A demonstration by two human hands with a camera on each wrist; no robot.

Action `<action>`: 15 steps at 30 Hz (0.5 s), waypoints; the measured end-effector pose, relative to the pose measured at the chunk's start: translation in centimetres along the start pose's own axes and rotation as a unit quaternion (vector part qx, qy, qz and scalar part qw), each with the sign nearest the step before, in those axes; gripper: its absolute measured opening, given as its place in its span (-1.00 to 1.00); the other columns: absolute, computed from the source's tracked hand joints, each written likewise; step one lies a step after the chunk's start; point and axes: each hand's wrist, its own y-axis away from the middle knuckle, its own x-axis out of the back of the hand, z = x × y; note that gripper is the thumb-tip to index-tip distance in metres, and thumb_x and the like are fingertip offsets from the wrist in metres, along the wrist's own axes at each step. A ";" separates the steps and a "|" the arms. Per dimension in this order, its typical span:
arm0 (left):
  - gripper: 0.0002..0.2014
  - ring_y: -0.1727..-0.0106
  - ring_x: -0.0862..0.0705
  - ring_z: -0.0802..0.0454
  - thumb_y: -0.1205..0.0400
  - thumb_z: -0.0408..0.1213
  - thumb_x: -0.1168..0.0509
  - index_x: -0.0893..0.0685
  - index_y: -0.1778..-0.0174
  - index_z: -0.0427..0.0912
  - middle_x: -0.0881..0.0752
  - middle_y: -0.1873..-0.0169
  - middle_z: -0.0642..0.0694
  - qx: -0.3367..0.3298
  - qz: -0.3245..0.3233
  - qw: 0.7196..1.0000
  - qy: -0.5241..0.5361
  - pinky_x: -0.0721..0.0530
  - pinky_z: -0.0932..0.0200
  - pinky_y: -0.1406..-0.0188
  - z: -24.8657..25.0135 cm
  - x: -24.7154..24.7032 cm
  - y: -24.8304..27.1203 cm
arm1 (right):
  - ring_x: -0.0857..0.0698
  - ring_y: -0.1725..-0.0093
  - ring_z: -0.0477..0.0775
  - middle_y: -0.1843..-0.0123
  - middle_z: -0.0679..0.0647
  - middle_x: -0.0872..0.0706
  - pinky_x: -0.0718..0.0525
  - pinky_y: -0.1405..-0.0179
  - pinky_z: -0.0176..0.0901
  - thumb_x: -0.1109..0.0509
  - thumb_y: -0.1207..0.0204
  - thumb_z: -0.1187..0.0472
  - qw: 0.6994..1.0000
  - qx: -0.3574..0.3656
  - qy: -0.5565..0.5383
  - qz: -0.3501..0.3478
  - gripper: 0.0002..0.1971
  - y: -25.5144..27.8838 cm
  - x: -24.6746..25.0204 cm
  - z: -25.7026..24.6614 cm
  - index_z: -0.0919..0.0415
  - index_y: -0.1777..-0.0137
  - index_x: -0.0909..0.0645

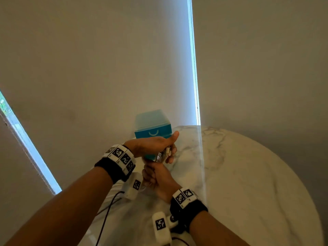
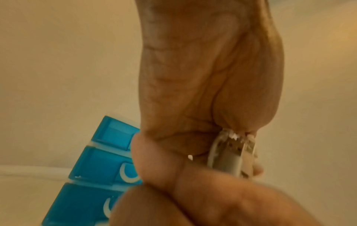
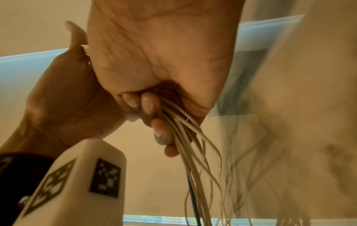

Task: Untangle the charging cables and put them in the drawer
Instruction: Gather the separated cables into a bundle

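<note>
No brand names or readable text anywhere. The only markings are the black-and-white square code tags on the white wrist bands and on the white camera housing strapped under each wrist.

Closest to the camera, the right hand is closed in a fist around a bundle of thin off-white charging cables, with one dark strand mixed in. The right wrist view shows the curled fingers clamped on them while the loose lengths hang down below the fist, fanned out and blurry. Just above that, touching it, the left hand is wrapped around the top end of the same bunch, thumb sticking out to the right; some white and silvery plug ends poke out beside its fingers. The left wrist view shows the grip close up, but it's too blurry to tell the connector type.

Everything's happening over a round white marble-look table with grey veins. A thin black wire runs down from the left wrist gear.

Right behind the left hand sits a small translucent blue plastic drawer unit, its drawers stacked, each front with a pale curved handle. All look closed.

Past that is a plain beige roller blind, with daylight showing in the narrow gaps at its edges.
</note>
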 end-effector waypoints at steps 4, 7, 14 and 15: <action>-0.48 -0.21 -0.84 0.05 -0.82 0.30 -0.13 -0.74 -0.37 -0.01 -0.87 -0.22 0.06 -0.039 0.124 0.991 -0.046 -0.84 -0.04 -0.31 0.2 2.2 0.4 | -0.36 0.60 0.06 0.64 0.05 -0.28 -0.67 0.37 -0.07 -0.34 -0.82 0.09 1.000 0.014 -0.006 -0.002 -0.35 -0.3 0.5 0.3 0.10 0.58 -0.29; -0.67 -0.21 -0.81 0.23 -0.75 0.24 -0.38 -0.81 -0.30 0.17 -0.85 -0.19 0.25 -0.117 0.142 0.971 -0.152 -0.80 0.16 -0.25 0.3 3.7 2.0 | -0.32 0.56 0.07 0.59 0.06 -0.25 -0.67 0.31 0.01 -0.37 -0.82 0.06 1.000 0.027 -0.006 0.004 -0.38 -0.6 0.7 0.3 0.09 0.53 -0.31; -0.57 -0.11 -0.76 0.21 -0.37 0.21 -0.62 -0.92 -0.13 0.21 -0.72 -0.12 0.20 -0.174 0.148 0.945 -0.233 -0.81 0.19 -0.07 0.1 3.6 3.6 | -0.31 0.55 0.06 0.52 0.09 -0.24 -0.66 0.35 -0.02 -0.37 -0.83 0.08 0.999 0.037 -0.023 0.028 -0.41 -0.7 0.8 0.3 0.06 0.50 -0.36; -0.55 -0.07 -0.76 0.21 -0.38 0.18 -0.64 -0.91 -0.18 0.21 -0.71 -0.12 0.21 -0.174 0.149 0.944 -0.239 -0.81 0.20 -0.05 0.0 3.4 3.7 | -0.31 0.55 0.06 0.51 0.09 -0.25 -0.66 0.36 -0.03 -0.36 -0.84 0.09 0.998 0.038 -0.027 0.032 -0.42 -0.7 0.8 0.2 0.06 0.49 -0.37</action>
